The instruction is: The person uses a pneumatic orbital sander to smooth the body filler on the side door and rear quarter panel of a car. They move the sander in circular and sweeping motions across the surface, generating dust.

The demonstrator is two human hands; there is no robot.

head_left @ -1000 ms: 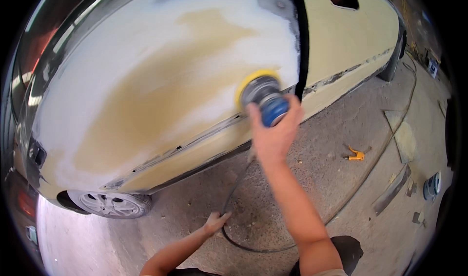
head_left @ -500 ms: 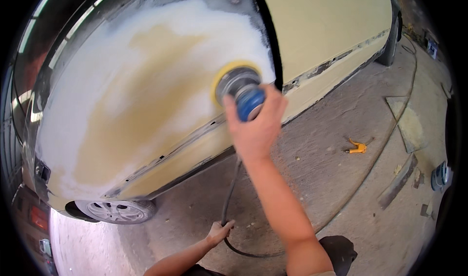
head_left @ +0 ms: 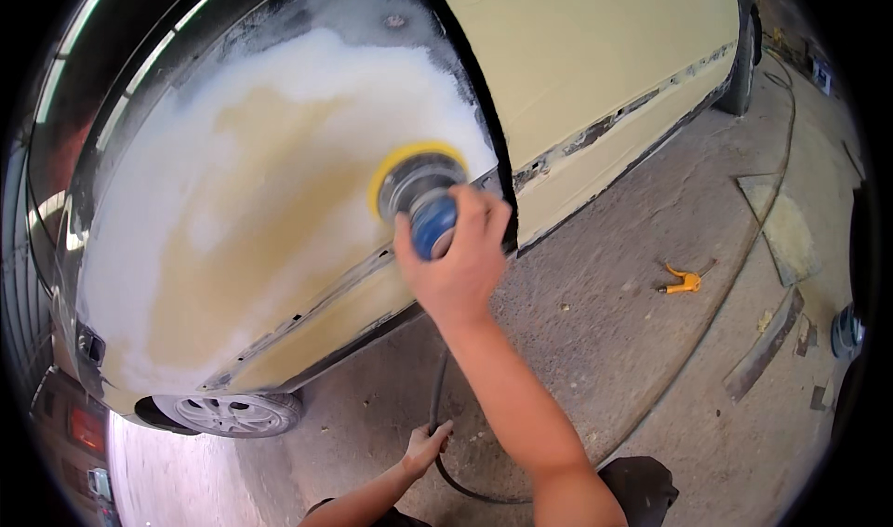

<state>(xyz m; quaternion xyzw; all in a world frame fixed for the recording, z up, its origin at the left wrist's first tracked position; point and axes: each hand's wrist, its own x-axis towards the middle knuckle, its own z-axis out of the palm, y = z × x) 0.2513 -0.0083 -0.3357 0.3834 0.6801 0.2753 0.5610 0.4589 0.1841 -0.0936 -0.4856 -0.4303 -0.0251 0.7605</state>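
Observation:
My right hand (head_left: 460,262) grips the blue top of a round orbital sander (head_left: 423,192), its yellow-edged pad set against a car door panel (head_left: 214,304). Patches of white, tan and grey cover that panel. Lower down, my left hand (head_left: 428,447) is closed round a dark air hose (head_left: 439,392), which rises toward the sander and loops back over the floor. Where the hose meets the sander is hidden behind my right hand and arm.
Beyond a dark gap lies another cream car panel (head_left: 605,53). A wheel (head_left: 233,413) stands below the worked panel. On the concrete floor are an orange air blow gun (head_left: 684,280), a dusty sheet (head_left: 781,229), a curved strip (head_left: 765,346) and a blue can (head_left: 845,332).
The sander and my right hand have moved left and slightly down across the panel. My left hand keeps its hold on the hose. The whole view has shifted a little.

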